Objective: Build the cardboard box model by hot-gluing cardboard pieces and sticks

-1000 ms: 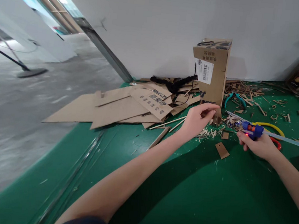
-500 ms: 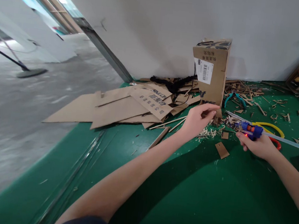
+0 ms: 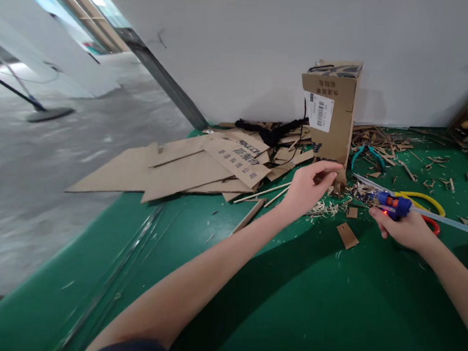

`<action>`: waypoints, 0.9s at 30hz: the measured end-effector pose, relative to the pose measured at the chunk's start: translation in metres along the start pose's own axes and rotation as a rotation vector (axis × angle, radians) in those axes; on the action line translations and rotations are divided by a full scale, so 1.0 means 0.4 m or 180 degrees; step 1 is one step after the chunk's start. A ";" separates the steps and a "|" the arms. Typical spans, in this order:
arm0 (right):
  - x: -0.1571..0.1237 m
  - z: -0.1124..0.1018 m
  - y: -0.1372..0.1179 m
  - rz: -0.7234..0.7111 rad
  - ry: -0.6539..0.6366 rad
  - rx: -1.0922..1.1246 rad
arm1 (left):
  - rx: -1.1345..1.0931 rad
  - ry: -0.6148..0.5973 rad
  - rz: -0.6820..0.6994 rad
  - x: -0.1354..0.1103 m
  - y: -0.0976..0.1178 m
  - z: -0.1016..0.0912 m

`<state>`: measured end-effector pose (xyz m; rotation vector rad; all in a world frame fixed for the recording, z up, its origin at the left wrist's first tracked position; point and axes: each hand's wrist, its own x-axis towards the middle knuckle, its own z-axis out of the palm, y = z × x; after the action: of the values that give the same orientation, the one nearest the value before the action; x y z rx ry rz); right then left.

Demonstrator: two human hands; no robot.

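Glue gun (image 3: 399, 205): being gripped by right hand (image 3: 408, 226), stretching left to right, aiming leftward toward left hand (image 3: 305, 188), hovering before cardboard box (image 3: 341, 123), whether grasping anything impossible to judge.

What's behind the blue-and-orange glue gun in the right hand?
A curved yellow handle, part of a red handle, and a slim silver metal blade. Whether they join is covered by the glue gun and right hand.
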<state>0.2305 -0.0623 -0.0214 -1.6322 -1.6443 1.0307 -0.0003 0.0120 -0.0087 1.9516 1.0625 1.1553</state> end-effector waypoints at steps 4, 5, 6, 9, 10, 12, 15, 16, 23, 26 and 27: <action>-0.002 -0.003 -0.002 0.0082 -0.0001 -0.0110 | -0.0045 0.0036 -0.0024 0.001 -0.001 0.001; -0.002 -0.003 -0.003 0.0080 -0.0008 -0.0130 | -0.0054 0.0043 -0.0030 0.001 0.000 0.001; -0.003 -0.004 -0.004 0.0069 -0.0010 -0.0137 | -0.0059 0.0054 -0.0032 0.001 0.000 0.001; -0.004 -0.005 -0.008 0.0072 -0.0016 -0.0141 | -0.0042 0.0060 -0.0041 0.000 0.003 -0.001; -0.004 -0.004 -0.010 0.0086 -0.0027 -0.0147 | -0.0034 0.0053 -0.0044 0.000 0.004 -0.001; -0.004 -0.004 -0.011 0.0108 -0.0044 -0.0153 | -0.0043 0.0059 -0.0048 -0.001 0.005 -0.002; -0.004 -0.003 -0.012 0.0076 -0.0012 -0.0123 | -0.0098 0.0106 -0.0052 0.000 0.002 -0.002; -0.004 -0.003 -0.011 0.0069 0.0004 -0.0121 | -0.0113 0.0120 -0.0055 0.001 0.000 -0.002; -0.008 0.002 -0.015 0.0175 0.0166 -0.0114 | -0.0170 0.0180 -0.0075 0.004 -0.011 0.000; -0.009 0.005 -0.016 0.0151 0.0184 -0.0081 | -0.0179 0.0186 -0.0042 0.004 -0.015 0.000; -0.009 0.005 -0.016 0.0129 0.0180 -0.0067 | -0.0195 0.0181 -0.0034 0.004 -0.015 0.000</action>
<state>0.2256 -0.0657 -0.0164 -1.6993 -1.5964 0.9811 -0.0016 0.0162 -0.0129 1.8737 1.0532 1.2297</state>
